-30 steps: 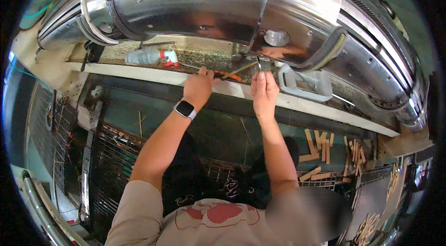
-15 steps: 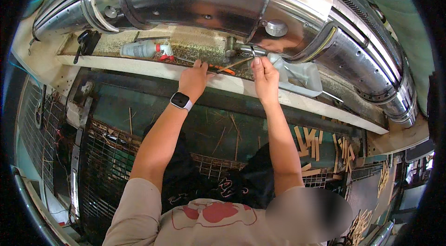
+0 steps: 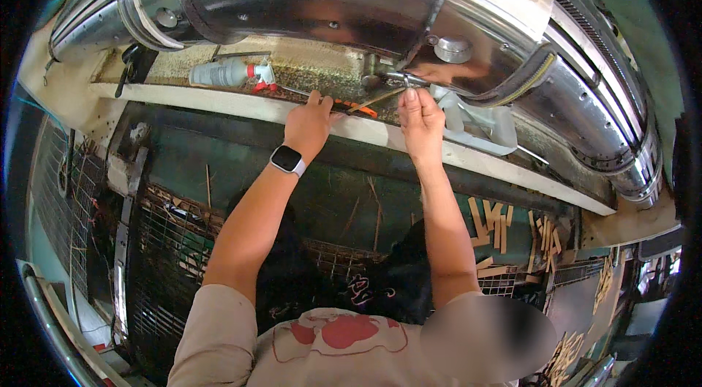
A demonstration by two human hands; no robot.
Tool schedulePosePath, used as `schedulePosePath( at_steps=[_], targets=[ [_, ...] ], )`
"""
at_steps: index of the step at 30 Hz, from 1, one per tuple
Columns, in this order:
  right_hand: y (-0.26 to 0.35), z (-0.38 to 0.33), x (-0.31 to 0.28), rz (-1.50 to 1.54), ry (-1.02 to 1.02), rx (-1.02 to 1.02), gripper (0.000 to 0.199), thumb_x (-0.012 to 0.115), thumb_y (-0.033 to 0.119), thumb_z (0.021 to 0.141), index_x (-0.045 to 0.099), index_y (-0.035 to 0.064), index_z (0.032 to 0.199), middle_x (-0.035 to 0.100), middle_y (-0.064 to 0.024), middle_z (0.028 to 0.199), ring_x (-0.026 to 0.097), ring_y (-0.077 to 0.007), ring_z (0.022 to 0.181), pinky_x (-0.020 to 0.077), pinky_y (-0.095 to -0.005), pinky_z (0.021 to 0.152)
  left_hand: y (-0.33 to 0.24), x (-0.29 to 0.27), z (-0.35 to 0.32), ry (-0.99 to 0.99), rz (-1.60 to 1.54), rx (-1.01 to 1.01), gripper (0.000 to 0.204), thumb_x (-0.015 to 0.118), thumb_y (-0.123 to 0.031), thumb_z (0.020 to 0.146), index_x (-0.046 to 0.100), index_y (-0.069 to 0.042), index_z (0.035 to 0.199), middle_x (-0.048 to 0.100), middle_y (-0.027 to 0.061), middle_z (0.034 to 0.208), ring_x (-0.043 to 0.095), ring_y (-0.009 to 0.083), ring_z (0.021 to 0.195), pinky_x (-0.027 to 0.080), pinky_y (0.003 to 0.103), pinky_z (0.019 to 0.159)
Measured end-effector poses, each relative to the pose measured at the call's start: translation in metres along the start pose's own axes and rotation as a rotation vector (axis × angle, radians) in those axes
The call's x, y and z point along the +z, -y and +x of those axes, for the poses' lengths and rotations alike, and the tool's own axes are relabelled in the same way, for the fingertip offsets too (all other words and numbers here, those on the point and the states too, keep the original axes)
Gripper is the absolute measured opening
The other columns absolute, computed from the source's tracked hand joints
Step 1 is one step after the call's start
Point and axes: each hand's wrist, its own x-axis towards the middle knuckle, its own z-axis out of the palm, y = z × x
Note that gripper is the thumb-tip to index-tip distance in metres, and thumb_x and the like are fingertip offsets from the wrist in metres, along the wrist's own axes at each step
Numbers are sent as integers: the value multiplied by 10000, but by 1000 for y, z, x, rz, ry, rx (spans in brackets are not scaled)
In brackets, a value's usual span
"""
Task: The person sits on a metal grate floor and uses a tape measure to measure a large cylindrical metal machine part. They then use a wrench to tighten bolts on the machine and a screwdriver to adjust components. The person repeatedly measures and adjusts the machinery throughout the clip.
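Note:
My right hand is closed in a pinch below the big metal cylinder. Its thumb and fingertips grip one end of a thin tan strip, which slants down leftward toward my left hand. A slim metal piece pokes up just past those fingertips; its kind is unclear. My left hand, with a watch on its wrist, has curled fingers at the pale ledge; what they hold is hidden. Between the hands lies an orange-handled tool, partly covered. A hammer rests behind the strip, close to the right fingertips.
A grey bottle with a red-and-white nozzle lies in the trough at left. A translucent plastic container sits right of my right hand. The polished metal cylinder spans above. Several wooden strips lie scattered at lower right.
The whole view has shifted slightly. Both hands keep nearly the same pose, and the strip still runs between them. My right fingers look a little more turned at its end.

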Motion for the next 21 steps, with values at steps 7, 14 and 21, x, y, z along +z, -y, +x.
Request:
schedulePosePath(
  at_steps=[7,14,21],
  targets=[
    [-9,1,11,213,31,80,282,475,283,949,500,67,769,361,58,568,305,-38,477,249,-199,411,1,-1,0,-8,-13,-9,318,556,-359,848,517,-56,941,527,140,921,607,319,661,491,394,526],
    [12,4,-9,1,78,74,305,479,270,950,514,44,747,432,39,590,365,-43,526,310,-201,470,6,8,1,-13,-25,-17,306,556,-359,842,517,-74,947,517,136,940,611,312,664,490,397,523],
    [22,4,-14,-385,-33,3,274,516,224,927,554,6,765,496,-9,597,419,-73,559,377,-234,523,2,1,2,43,-8,-42,290,547,-339,854,529,-66,950,528,139,958,616,314,710,499,404,585]
  ],
)
